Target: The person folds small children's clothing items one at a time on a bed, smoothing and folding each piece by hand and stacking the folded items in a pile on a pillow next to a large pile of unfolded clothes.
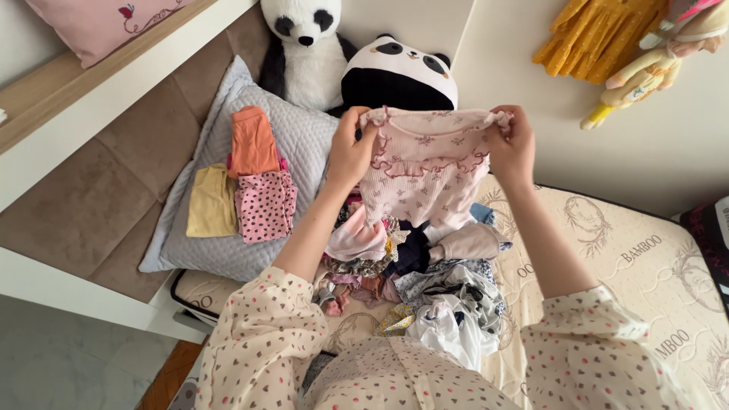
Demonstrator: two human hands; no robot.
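Observation:
I hold a small pale pink ribbed top [421,171] with a ruffled trim spread out in the air above a heap of clothes [414,277]. My left hand [351,150] grips its left shoulder edge and my right hand [512,146] grips its right shoulder edge. The top hangs down between my hands, its lower part reaching the heap. The heap holds several small garments in pink, navy, beige, grey and white, lying on a cream patterned mattress [630,266].
A grey quilted pillow [228,167] at the left carries folded orange [253,140], yellow [213,201] and pink spotted [266,205] garments. Two panda plush toys [307,49] [399,72] lie beyond the heap. A doll [657,64] and a yellow dress [600,38] lie upper right.

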